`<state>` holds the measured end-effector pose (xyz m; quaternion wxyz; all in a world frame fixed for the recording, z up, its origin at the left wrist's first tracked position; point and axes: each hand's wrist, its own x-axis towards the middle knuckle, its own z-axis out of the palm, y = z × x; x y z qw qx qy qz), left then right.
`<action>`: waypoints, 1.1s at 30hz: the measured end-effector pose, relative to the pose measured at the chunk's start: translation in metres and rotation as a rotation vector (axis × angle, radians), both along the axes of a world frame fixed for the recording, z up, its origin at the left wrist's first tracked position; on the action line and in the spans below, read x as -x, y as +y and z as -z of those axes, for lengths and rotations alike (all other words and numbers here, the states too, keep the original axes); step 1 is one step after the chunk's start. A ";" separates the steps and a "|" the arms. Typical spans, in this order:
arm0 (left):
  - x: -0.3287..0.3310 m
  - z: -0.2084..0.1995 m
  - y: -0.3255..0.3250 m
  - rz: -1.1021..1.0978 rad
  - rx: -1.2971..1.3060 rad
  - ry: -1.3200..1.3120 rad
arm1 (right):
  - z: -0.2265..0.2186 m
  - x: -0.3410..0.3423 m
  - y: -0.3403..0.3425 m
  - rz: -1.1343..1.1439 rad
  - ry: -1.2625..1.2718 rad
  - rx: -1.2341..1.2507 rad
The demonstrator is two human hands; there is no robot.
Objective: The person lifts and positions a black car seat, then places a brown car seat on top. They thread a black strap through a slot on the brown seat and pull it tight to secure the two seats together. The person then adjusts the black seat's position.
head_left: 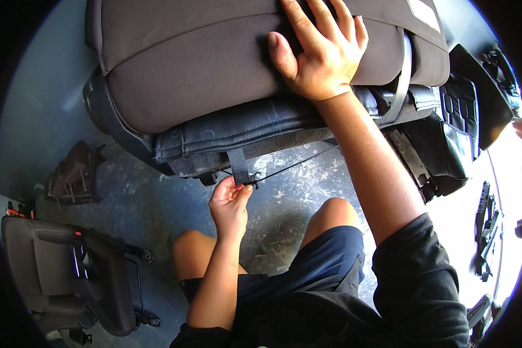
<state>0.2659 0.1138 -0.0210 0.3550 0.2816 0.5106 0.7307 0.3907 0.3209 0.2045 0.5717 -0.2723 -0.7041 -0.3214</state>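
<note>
A brown fabric vehicle seat cushion lies across the top of the view, above a dark quilted seat part. My right hand is laid flat on the cushion with its fingers spread. Below the front edge, my left hand pinches the lower end of a short grey strap between thumb and fingers. Beside the fingertips is a small black hook-like piece, from which a thin black cord stretches up to the right under the seat. The fingers partly hide the strap's end.
Another brown seat with a metal frame stands on the floor at the lower left, and a smaller brown part lies behind it. Black seats stack up at the right. Black brackets lie on the bright floor there.
</note>
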 end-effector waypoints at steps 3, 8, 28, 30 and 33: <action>-0.002 -0.001 -0.002 0.007 -0.097 -0.180 | -0.002 -0.001 -0.001 0.003 0.009 0.002; -0.004 -0.009 0.000 -0.026 -0.150 -0.370 | -0.002 -0.003 -0.001 -0.004 0.016 0.014; -0.010 -0.027 0.015 0.001 -0.144 -0.413 | 0.006 0.002 0.011 -0.072 0.114 -0.054; -0.009 -0.025 0.013 0.004 -0.098 -0.418 | 0.003 -0.001 0.005 -0.042 0.045 0.014; -0.013 -0.018 0.008 -0.120 -0.018 -0.439 | -0.001 -0.003 0.000 -0.028 0.034 0.011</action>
